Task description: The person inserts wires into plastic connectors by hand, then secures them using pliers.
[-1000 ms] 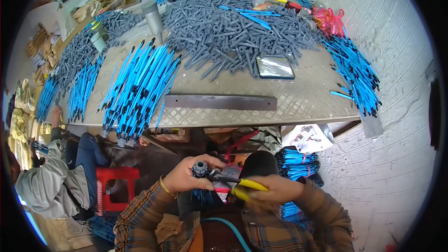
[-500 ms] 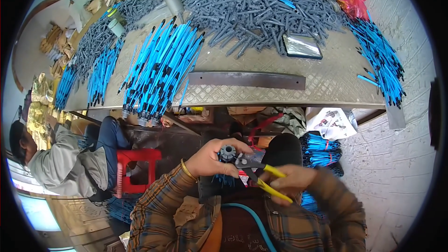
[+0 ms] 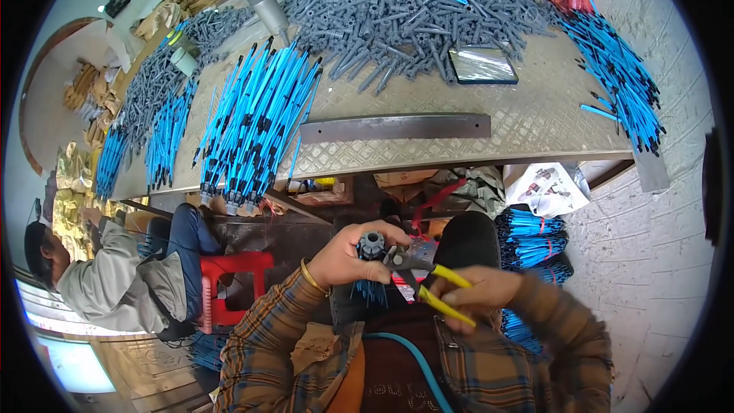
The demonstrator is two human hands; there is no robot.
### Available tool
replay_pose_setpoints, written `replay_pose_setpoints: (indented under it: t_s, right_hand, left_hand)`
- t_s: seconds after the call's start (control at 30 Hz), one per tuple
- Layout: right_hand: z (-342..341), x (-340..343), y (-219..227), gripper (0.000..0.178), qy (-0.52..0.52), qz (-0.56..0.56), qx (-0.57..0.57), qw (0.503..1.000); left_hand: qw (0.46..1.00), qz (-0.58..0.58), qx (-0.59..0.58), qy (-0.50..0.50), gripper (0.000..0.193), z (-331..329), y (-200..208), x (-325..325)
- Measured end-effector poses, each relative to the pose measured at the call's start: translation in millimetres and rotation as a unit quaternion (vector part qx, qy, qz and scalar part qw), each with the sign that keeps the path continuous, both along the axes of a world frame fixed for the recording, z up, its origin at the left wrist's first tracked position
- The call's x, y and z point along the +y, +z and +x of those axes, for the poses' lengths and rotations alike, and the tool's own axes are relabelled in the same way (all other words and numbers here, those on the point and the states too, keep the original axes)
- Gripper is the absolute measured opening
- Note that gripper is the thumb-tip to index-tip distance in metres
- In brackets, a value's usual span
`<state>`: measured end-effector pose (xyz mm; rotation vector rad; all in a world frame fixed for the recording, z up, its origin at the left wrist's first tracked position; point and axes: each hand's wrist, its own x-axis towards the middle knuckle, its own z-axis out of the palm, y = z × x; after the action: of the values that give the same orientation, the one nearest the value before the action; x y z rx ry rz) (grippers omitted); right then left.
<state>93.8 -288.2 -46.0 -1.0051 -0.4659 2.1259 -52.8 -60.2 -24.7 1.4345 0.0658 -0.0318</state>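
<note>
One ribbed grey bundle (image 3: 371, 245), long axis apparently near-vertical, blue strands (image 3: 371, 292) below, is gripped by fingers of the nearer left hand (image 3: 340, 258); right hand (image 3: 483, 289) fingers hold spread yellow-handled pliers (image 3: 451, 276), head just right of the left fingers, contact unclear.

Below the bench's (image 3: 550, 111) near edge, the left hand (image 3: 348, 260) grips a gray ribbed fitting (image 3: 372, 243); the right hand (image 3: 475, 291) holds yellow-handled pliers (image 3: 440, 304), handles spread, beside it. Along that edge lies a metal bar (image 3: 395, 128), right of overhanging blue rods (image 3: 256, 118).
</note>
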Motion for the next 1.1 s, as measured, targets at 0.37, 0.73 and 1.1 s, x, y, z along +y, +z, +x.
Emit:
replay_pose_setpoints:
  t_s: [0.37, 0.73, 1.1]
  right_hand:
    - [24.5, 14.7, 39.4, 0.031, 0.024, 0.04, -0.04, 0.998]
    - [15.4, 16.4, 40.5, 0.032, 0.059, 0.07, -0.1, 0.991]
    - [-4.5, 13.8, 50.4, 0.033, 0.019, 0.198, -0.358, 0.912]
  left_hand:
    - [0.998, 0.048, 0.035, -0.033, 0.043, 0.2, 12.0, -4.8]
    - [0.999, 0.025, 0.012, -0.027, 0.037, -2.3, 6.6, -2.8]
    - [0.997, 0.062, 0.035, -0.02, 0.022, 0.7, 9.9, -2.1]
